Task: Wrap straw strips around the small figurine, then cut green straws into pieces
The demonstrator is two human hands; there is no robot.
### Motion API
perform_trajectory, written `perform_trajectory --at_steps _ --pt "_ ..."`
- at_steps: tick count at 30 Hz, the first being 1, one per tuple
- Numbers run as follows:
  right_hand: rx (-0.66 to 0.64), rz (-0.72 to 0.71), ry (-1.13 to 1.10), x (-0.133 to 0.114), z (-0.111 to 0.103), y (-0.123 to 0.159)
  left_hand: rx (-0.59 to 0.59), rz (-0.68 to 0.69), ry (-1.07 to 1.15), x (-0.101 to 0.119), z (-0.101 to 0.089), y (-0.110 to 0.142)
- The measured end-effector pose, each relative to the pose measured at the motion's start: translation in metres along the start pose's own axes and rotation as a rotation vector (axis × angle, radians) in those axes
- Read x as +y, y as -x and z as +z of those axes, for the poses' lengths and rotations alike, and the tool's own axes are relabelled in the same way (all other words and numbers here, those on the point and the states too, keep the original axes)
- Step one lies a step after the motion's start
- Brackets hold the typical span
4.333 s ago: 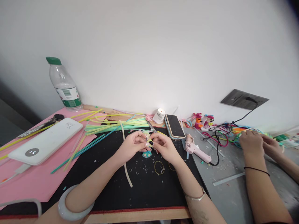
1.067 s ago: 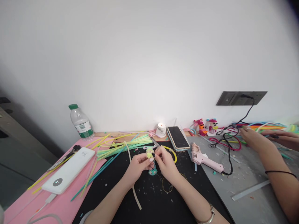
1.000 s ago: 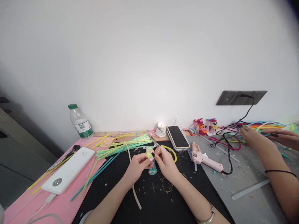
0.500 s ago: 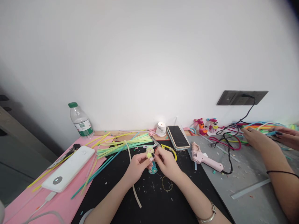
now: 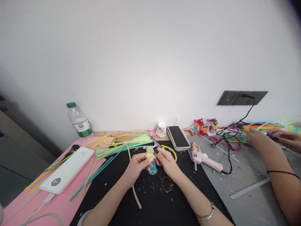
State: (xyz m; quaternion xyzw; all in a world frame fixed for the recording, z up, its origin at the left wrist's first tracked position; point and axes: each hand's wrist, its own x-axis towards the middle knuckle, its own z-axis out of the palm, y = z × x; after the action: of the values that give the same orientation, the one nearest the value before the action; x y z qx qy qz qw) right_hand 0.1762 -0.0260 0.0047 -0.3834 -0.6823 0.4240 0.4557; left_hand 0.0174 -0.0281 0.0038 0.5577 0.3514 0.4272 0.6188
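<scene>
You have both hands up close together over the black mat (image 5: 152, 204). Between them is a little figure (image 5: 150, 154), yellow-green up top and blue down at the bottom. Your left hand (image 5: 137, 164) pinches it from one side, thumb in front. Your right hand (image 5: 168, 162) pinches it from the other side, with its thumb (the one with the black nail) by the yellow-green part. The figure stands nearly upright, tipped a bit, but I cannot tell if its blue end touches the mat.

A bent yellow stick (image 5: 174, 153) peeks out just behind your right hand, near the scissors (image 5: 156, 142). A long cream strip (image 5: 135, 195) runs under your left hand. Past your hands lies a pile of green fuzzy sticks (image 5: 127, 147). The phone (image 5: 178, 137) is behind your right hand, and the pink glue gun (image 5: 208, 161) lies to its right.
</scene>
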Motion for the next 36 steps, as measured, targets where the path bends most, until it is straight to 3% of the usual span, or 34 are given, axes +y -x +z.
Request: perform_trajectory --at_steps 5,13,29,36 --pt "-0.106 0.131 -0.276 0.002 0.007 -0.001 -0.045 -0.039 0.114 -0.003 0.000 0.002" --pt "-0.115 0.125 -0.361 0.004 0.011 0.004 -0.061 -0.026 0.174 -0.005 0.002 0.002" --pt "-0.044 -0.010 0.234 -0.001 0.007 0.002 -0.047 0.030 -0.073 -0.003 0.002 0.000" --pt "0.019 -0.004 0.329 -0.001 0.004 0.002 -0.098 -0.003 -0.118 -0.007 0.001 -0.003"
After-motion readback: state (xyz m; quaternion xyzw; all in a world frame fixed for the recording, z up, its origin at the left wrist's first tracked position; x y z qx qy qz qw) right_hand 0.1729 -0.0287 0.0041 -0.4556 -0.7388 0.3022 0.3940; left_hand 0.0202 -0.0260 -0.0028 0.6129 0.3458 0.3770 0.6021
